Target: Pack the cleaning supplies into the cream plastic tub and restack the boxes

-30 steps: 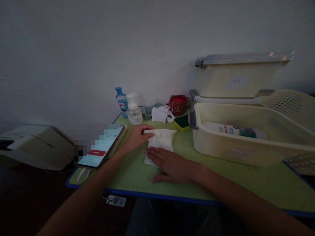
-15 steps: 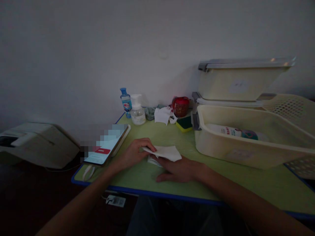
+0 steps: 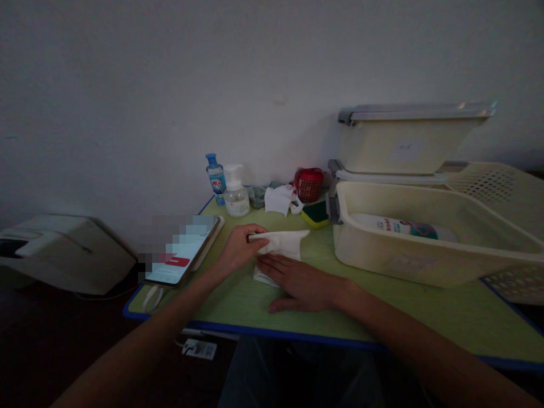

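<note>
A folded white tissue point(image 3: 285, 242) lies on the table in front of me, its far part raised off the surface. My left hand point(image 3: 243, 243) pinches that raised part at its left corner between thumb and fingers. Flat over the near part rests my right hand point(image 3: 297, 283), fingers stretched and holding nothing. A bit of the tissue shows below the right fingertips; the rest of that part is hidden under the hand.
A phone point(image 3: 187, 255) leans on a stand at left. Behind are a blue bottle point(image 3: 216, 180), a pump bottle point(image 3: 236, 195), a crumpled white cloth point(image 3: 278, 199), a red container point(image 3: 310, 184) and a sponge point(image 3: 315, 215). Cream bins point(image 3: 382, 260) stand at right, one holding a white bottle point(image 3: 395, 226).
My left hand has moved up and away, drawing the tissue's upper layer back off my right fingers. The right hand has stayed nearly in place and now shows on top of the tissue.
</note>
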Motion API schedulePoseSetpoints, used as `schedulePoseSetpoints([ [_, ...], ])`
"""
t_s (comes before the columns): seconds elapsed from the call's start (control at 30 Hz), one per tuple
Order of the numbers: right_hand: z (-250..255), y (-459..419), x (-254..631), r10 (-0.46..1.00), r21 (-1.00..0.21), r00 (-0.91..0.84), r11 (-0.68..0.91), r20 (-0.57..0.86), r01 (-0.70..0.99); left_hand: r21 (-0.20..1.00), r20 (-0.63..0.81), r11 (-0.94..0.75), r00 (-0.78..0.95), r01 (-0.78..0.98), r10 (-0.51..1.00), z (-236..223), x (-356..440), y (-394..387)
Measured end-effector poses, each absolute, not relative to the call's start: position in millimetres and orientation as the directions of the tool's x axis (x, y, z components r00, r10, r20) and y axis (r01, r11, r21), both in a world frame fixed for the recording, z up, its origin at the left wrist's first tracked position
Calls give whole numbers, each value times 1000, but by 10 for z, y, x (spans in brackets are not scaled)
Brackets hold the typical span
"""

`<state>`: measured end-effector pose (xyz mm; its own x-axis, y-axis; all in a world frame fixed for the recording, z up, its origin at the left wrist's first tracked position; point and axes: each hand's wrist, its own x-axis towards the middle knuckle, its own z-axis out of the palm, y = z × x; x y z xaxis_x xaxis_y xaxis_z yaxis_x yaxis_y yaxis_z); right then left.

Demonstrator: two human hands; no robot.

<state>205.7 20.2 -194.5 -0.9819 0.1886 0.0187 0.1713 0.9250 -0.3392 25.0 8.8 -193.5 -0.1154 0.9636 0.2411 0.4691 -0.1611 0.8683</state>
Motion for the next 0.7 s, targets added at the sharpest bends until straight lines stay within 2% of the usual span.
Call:
schedulePoseSetpoints([
  [0.27,-1732,121,2124,167,-329,-985,929,-31,168,850,272,-196,-89,489,958,-1905,246,96],
  [0.4,-1634,53,2356,227,-334,-970,911,-84,242,850,272,-202,-76,487,959,-1890,268,78],
  [0.57,-1630,16,2618,330,-333,-942,884,-57,330,840,275,-201,-77,503,958,-1893,279,68],
  [0.7,-1665,-78,2579,303,-337,-950,889,-74,310,809,317,-253,-32,531,948,-1887,280,33],
])
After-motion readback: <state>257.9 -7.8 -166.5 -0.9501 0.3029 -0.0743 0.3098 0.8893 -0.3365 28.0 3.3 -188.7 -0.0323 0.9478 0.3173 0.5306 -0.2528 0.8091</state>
